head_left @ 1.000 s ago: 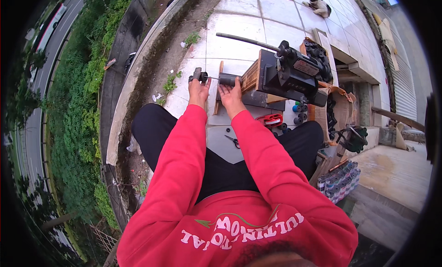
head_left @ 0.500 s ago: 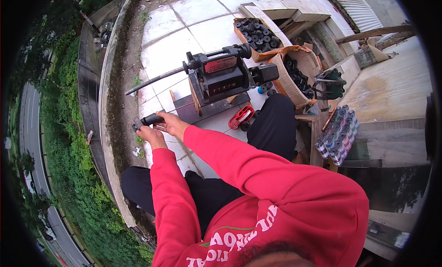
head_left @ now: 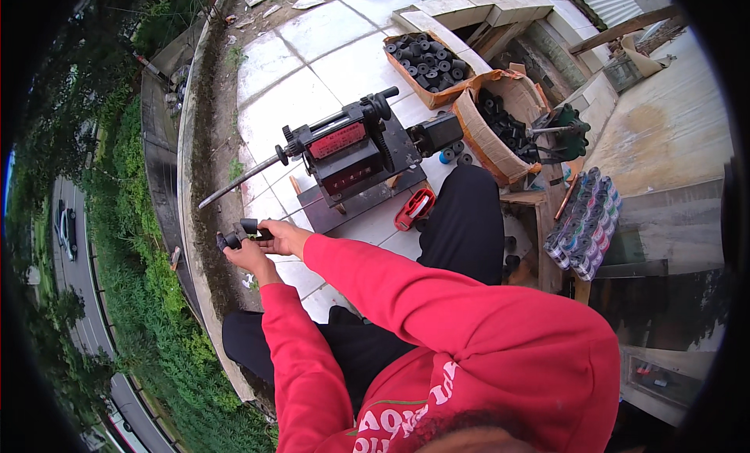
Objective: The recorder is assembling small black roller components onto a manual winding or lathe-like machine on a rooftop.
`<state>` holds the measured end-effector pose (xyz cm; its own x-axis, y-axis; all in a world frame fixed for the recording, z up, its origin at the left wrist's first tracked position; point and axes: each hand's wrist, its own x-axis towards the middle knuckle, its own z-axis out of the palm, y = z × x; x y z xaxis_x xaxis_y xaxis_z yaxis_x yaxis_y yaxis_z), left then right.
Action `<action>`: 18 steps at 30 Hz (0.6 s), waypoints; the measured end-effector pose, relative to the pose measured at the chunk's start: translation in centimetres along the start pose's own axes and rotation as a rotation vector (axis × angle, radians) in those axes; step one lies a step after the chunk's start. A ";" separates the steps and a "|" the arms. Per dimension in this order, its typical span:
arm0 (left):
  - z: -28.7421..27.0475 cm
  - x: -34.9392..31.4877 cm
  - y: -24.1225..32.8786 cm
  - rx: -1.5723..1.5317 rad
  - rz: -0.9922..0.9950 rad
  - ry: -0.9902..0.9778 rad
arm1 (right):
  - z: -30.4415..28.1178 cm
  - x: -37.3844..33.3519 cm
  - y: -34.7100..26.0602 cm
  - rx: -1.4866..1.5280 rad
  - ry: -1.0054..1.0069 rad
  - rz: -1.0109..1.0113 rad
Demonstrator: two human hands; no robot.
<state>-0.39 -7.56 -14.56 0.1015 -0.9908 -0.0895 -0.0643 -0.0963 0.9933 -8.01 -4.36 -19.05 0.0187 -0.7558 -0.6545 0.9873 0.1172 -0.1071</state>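
Beside the winding machine [head_left: 344,152], at the left edge of the tiled floor, my two hands are close together. My left hand [head_left: 251,256] is closed on a black spool [head_left: 230,240]. My right hand [head_left: 286,240] has its fingers round another black spool-like cylinder [head_left: 266,234], partly hidden by the fingers. A short dark cylinder [head_left: 248,225] shows just above the fingertips; I cannot tell which hand supports it. The machine carries a long metal rod [head_left: 242,177] pointing left, gears, a red plate and a counter window.
A carton [head_left: 431,100] and a second carton [head_left: 465,121] hold many black spools. A red tool-like object [head_left: 414,209] lies by my knee. A wrapped pack of spools [head_left: 584,225] sits at the right. A low concrete wall [head_left: 187,152] edges the floor, with greenery and a road beyond.
The long black cylinder held between my hands has turned, and several dark pieces now show at my fingers. The view has shifted slightly, so the machine appears lower and further left.
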 end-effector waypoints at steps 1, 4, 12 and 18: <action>0.0 0.1 0.0 0.015 0.031 0.011 | -0.1 0.2 0.0 0.006 0.111 0.029; -0.1 0.5 -0.6 0.112 0.120 -0.160 | -0.9 0.2 -0.2 -0.034 0.030 0.008; 1.4 1.4 -2.1 0.134 0.054 -0.436 | -2.5 -2.7 -2.4 -0.242 -0.038 -0.081; 1.9 1.4 -2.2 0.088 -0.119 -0.512 | -2.7 -2.8 -2.8 -0.440 -0.012 -0.099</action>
<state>-1.99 -8.93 -17.04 -0.3825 -0.8901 -0.2476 -0.1674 -0.1968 0.9660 -11.20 -0.82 -18.90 -0.0681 -0.7843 -0.6166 0.8234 0.3048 -0.4786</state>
